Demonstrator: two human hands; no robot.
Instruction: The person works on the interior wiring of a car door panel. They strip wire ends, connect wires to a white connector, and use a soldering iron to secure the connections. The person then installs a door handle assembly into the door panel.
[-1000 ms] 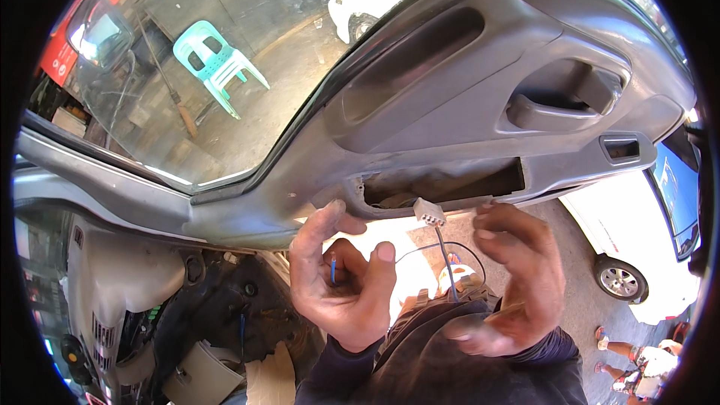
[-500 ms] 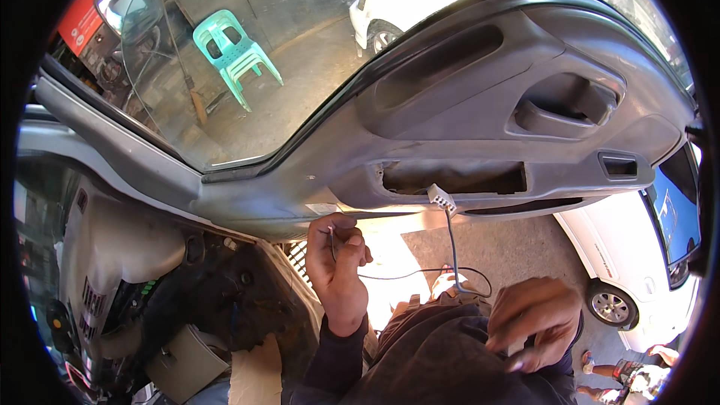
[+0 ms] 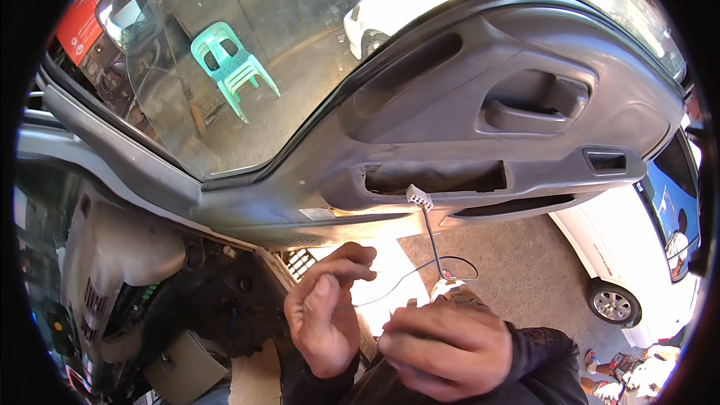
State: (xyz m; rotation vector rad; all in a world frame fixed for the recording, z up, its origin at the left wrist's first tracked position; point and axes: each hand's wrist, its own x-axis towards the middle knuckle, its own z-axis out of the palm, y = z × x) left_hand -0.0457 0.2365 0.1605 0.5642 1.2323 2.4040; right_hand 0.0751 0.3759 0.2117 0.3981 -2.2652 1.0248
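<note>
My left hand [image 3: 326,322] is raised in front of the car door panel [image 3: 442,127], fingers curled toward the thumb. A thin dark wire [image 3: 397,283] runs to it; the held end is hidden behind the fingers. From there the wire loops and rises to a white multi-pin plug connector [image 3: 419,197], which hangs at the lower edge of the rectangular opening [image 3: 450,177] in the panel. My right hand [image 3: 450,349] is close beside the left, closed and somewhat blurred. What its fingers hold cannot be made out.
A side mirror [image 3: 127,19] and window glass are at the upper left. Beyond stands a green plastic chair stack [image 3: 229,64]. White cars [image 3: 611,255] are parked outside. The dark dashboard interior [image 3: 127,270] lies left. Another person [image 3: 637,375] is at lower right.
My right hand has moved left and up, close to my left hand. My left hand has come slightly lower, and its wire tip no longer shows. The view has shifted slightly.
</note>
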